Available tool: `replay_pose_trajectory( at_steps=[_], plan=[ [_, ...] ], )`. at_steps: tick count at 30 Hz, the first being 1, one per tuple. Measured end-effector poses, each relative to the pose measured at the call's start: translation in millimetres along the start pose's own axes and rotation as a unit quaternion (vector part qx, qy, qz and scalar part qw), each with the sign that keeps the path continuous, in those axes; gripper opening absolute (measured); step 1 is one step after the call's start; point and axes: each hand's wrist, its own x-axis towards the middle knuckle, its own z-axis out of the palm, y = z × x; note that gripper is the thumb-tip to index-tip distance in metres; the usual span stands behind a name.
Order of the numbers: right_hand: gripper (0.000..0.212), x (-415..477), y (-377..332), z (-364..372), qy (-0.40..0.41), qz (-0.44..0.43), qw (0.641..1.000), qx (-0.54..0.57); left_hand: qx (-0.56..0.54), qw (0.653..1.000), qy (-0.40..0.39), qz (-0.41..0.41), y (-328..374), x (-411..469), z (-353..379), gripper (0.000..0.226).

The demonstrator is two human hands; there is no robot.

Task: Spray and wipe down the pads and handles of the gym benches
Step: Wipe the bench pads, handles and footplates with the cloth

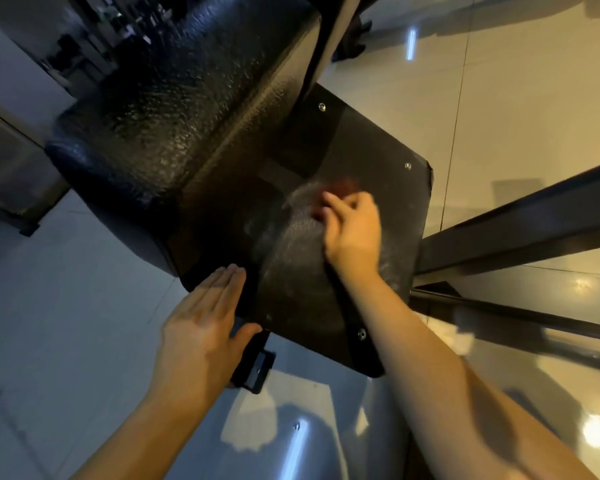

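A black textured bench pad (174,109) slopes from the top centre down to the middle. Below it lies a flat black panel (371,157) with metal studs, smeared with whitish wet streaks (291,237). My right hand (352,230) is on this panel, fingers curled around a blurred reddish cloth (340,188). My left hand (201,327) lies flat with straight fingers against the panel's near left edge, thumb hooked under it. No spray bottle is visible.
Dark metal frame bars (520,216) run to the right of the panel. A black bracket (257,372) sticks out under the panel near my left thumb. Glossy pale floor tiles (499,81) surround the bench. More gym gear stands at the top left.
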Motion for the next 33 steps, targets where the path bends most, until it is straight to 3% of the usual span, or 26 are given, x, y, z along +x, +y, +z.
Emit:
replay_pose_trajectory(
  at_steps=[3, 5, 8, 10, 13, 15, 18, 20, 23, 26, 29, 31, 33],
  plan=[
    [0.032, -20, 53, -36, 0.039, 0.174, 0.983, -0.050, -0.010, 1.000, 0.003, -0.011, 2, 1, 2, 0.086],
    [0.031, -51, 51, -49, 0.059, 0.216, 0.972, -0.071, -0.017, 1.000, 0.002, -0.021, 3, 2, 2, 0.087],
    [0.020, -92, -13, -35, 0.040, 0.175, 0.984, -0.011, -0.007, 1.000, 0.001, -0.009, 1, 2, 1, 0.085],
    [0.021, -100, -59, -17, -0.008, 0.036, 0.998, 0.053, -0.001, 1.000, -0.002, 0.008, -2, 2, 1, 0.083],
    [0.025, -68, -70, 1, -0.100, -0.155, 0.982, 0.037, 0.010, 1.000, -0.014, 0.008, -4, 1, 0, 0.081],
    [0.027, -31, -42, 2, -0.042, -0.127, 0.991, 0.009, 0.016, 1.000, -0.004, 0.005, -3, 1, 0, 0.082],
    [0.030, -13, 23, -25, 0.026, 0.096, 0.995, -0.022, 0.003, 1.000, 0.014, 0.013, -2, 1, 2, 0.084],
    [0.032, -39, 50, -47, 0.029, 0.186, 0.978, -0.087, -0.010, 1.000, 0.022, 0.012, -3, 1, 4, 0.085],
    [0.031, -93, 16, -46, 0.017, 0.165, 0.979, -0.118, -0.019, 0.999, 0.024, 0.017, -5, 2, 6, 0.083],
    [0.025, -98, -53, -17, -0.048, -0.032, 0.998, -0.037, -0.012, 1.000, 0.001, 0.018, -6, 2, 2, 0.080],
    [0.024, -71, -65, -3, -0.100, -0.192, 0.976, -0.007, 0.000, 1.000, -0.005, 0.010, -4, 2, -2, 0.082],
    [0.025, -49, -31, -6, -0.055, -0.152, 0.987, -0.024, 0.005, 1.000, 0.000, 0.009, -1, 3, -1, 0.083],
    [0.029, -37, 9, -24, -0.015, 0.002, 0.998, -0.054, -0.001, 1.000, 0.017, 0.008, -2, 3, 2, 0.084]
  ],
)
